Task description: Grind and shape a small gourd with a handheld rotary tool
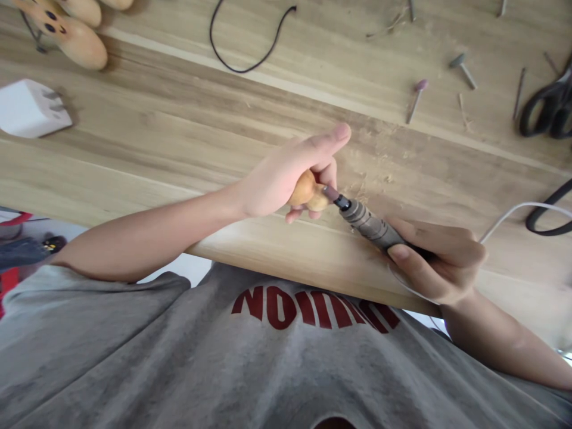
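My left hand (286,173) is wrapped round a small gourd-shaped wooden piece (304,187), its thumb stretched out above the piece. In my right hand (438,256) is a grey rotary tool (369,223) with a thin white cable. The tool's brownish-pink bit (330,193) points up and left and meets, or nearly meets, the narrower end of the wooden piece; actual contact cannot be made out. Both hands are over the front part of the wooden table (179,131).
Larger gourd-shaped pieces (80,44), one with a drawn face, lie at upper left above a white plug adapter (33,110). A black cord (243,70) curves at the top. Loose bits (417,101), shavings (384,149) and black scissors (543,110) lie towards the right.
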Action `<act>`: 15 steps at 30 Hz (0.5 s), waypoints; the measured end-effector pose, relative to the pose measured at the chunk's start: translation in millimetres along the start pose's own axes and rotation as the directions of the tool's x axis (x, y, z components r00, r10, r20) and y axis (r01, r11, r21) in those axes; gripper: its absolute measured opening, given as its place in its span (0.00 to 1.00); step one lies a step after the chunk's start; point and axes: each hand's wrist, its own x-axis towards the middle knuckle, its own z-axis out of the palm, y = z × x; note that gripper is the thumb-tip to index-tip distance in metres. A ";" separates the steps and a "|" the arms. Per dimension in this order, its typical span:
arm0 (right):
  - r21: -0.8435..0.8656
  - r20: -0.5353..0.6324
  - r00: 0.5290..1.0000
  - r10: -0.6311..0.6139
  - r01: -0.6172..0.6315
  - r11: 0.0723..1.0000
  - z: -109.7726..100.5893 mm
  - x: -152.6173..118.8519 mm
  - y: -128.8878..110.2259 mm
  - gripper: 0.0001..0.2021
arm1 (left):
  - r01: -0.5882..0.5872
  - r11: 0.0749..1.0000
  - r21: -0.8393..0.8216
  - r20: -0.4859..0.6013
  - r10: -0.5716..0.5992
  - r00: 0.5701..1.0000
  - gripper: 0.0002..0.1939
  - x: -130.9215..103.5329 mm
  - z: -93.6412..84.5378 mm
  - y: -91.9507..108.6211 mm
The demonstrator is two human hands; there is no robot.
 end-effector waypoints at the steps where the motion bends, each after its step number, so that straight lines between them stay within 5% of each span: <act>1: 0.004 0.003 1.000 -0.009 0.009 1.000 0.1 0.1 -0.1 0.21 | -0.001 1.000 0.003 0.002 0.001 1.000 0.33 0.1 -0.1 -0.4; 15: -0.002 0.033 0.999 -0.024 0.024 1.000 0.7 -0.4 0.9 0.22 | -0.027 1.000 0.000 0.010 0.027 1.000 0.33 0.3 -0.3 0.6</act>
